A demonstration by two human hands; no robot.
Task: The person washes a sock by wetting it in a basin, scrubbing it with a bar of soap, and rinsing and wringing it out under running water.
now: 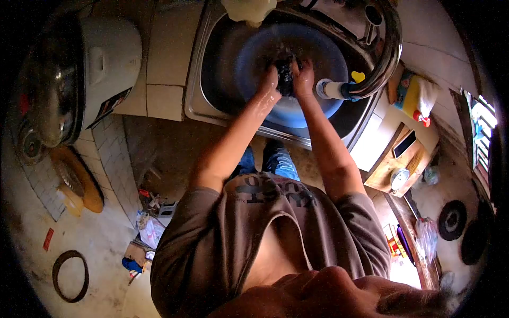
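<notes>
Both my hands are over a blue basin (339, 95) set in the stainless steel sink (195, 100). Between them is a dark, wet, shiny bundle (285, 78), whose kind I cannot make out. My left hand (270, 80) closes on its left side, with wet skin and suds on the wrist. My right hand (304, 78) grips its right side, thumb and fingers partly hidden. Pale, cloudy water appears in the basin near my wrists. Just right of my right hand is the white spout end (330, 89) of the curved metal faucet (393, 47).
A white appliance (108, 63) stands left on the tiled counter. To the right are a yellow bottle with a red cap (419, 108), a phone (404, 144) and a small round white object (399, 177) on a wooden board. A pale scalloped object (249, 9) overhangs the sink's far edge.
</notes>
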